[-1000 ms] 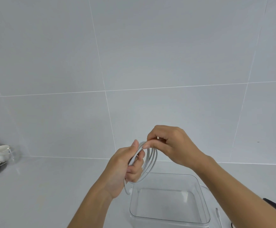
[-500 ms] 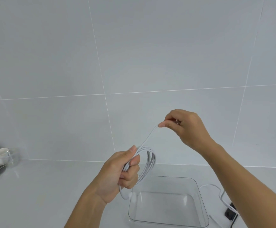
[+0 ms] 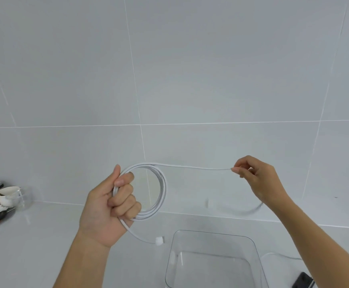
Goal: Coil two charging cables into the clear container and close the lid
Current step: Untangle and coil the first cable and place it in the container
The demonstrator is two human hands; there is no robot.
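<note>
At lower centre the clear container (image 3: 211,233) sits on the worktop (image 3: 34,246), still empty. Above, the left hand (image 3: 111,206) has its grip wrapped round the coiled white cable (image 3: 162,188); the right hand (image 3: 259,179), grip pinching the free length, has swung out right — slack drawn for another loop.

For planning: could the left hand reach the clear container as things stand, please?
Probably yes: the clear container stands open nearby with nothing over it, though the left hand grips the cable coil.
</note>
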